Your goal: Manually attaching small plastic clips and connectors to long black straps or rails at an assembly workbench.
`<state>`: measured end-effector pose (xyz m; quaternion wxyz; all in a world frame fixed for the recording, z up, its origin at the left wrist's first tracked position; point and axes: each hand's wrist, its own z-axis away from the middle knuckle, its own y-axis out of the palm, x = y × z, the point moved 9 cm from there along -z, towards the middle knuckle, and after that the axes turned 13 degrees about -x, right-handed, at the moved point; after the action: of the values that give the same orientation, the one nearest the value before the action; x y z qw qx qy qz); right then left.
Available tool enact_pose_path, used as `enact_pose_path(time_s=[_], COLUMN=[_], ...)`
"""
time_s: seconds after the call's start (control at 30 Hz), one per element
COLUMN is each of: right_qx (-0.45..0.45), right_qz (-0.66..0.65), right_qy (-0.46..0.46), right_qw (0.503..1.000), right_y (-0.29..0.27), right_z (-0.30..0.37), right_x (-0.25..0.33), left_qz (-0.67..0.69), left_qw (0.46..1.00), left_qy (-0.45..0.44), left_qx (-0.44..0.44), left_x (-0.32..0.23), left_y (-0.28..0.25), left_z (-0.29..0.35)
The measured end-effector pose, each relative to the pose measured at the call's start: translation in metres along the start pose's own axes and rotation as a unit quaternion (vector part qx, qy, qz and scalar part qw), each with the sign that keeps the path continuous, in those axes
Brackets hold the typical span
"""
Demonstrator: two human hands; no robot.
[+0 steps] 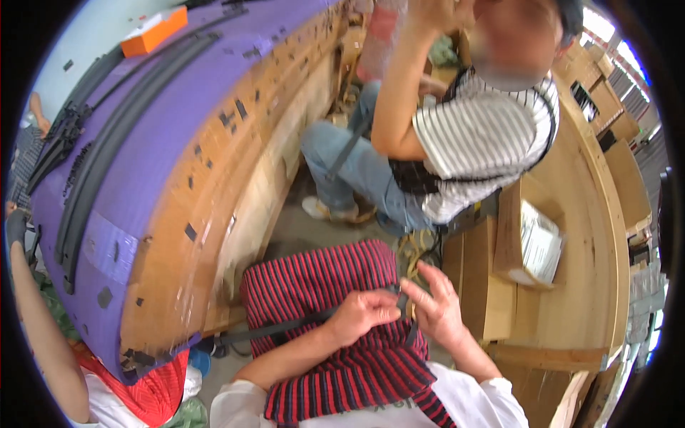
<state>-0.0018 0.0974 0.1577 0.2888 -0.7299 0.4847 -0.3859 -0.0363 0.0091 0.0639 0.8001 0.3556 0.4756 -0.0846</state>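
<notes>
My left hand (364,315) is closed in a pinch on a narrow black strip (285,327), whose long part runs off to the left over my lap. Right beside it, my right hand (440,305) has its fingertips at the strip's short end, the upper fingers partly stretched. Exactly how these fingertips grip it is hard to make out. A red-and-black striped cloth (321,274) covers my lap under both hands.
To the left stands a long bench (153,135) with a purple top, bearing long black strips (114,143) and an orange box (154,31). A co-worker in a striped shirt (485,132) sits ahead. Cardboard boxes (467,274) and a wooden table (592,299) stand right.
</notes>
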Motion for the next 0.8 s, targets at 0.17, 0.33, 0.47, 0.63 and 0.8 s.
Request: enact_pose_path(time_s=[0.17, 0.33, 0.47, 0.63, 0.8], right_qx=[-0.082, 0.036, 0.003, 0.012, -0.011], right_qz=[0.033, -0.347, -0.355, -0.334, -0.339], right_qy=[0.223, 0.369, 0.283, 0.265, 0.231], right_qw=[0.971, 0.861, 0.891, 0.904, 0.912], right_y=[-0.014, -0.005, -0.005, -0.002, -0.002], right_z=[0.008, 0.039, 0.035, 0.04, 0.035], right_x=[-0.064, -0.054, -0.035, -0.035, -0.036], left_qz=[0.105, 0.094, 0.091, 0.074, 0.035], left_qw=[0.993, 0.996, 0.996, 0.997, 0.999], left_qy=[-0.022, -0.003, -0.014, -0.018, -0.015], left_qx=[0.051, 0.01, 0.018, 0.007, 0.019], left_x=[-0.004, -0.001, 0.008, 0.013, 0.014], left_y=[0.01, 0.006, 0.013, 0.011, 0.018], left_z=[0.01, -0.002, -0.002, 0.0, -0.004])
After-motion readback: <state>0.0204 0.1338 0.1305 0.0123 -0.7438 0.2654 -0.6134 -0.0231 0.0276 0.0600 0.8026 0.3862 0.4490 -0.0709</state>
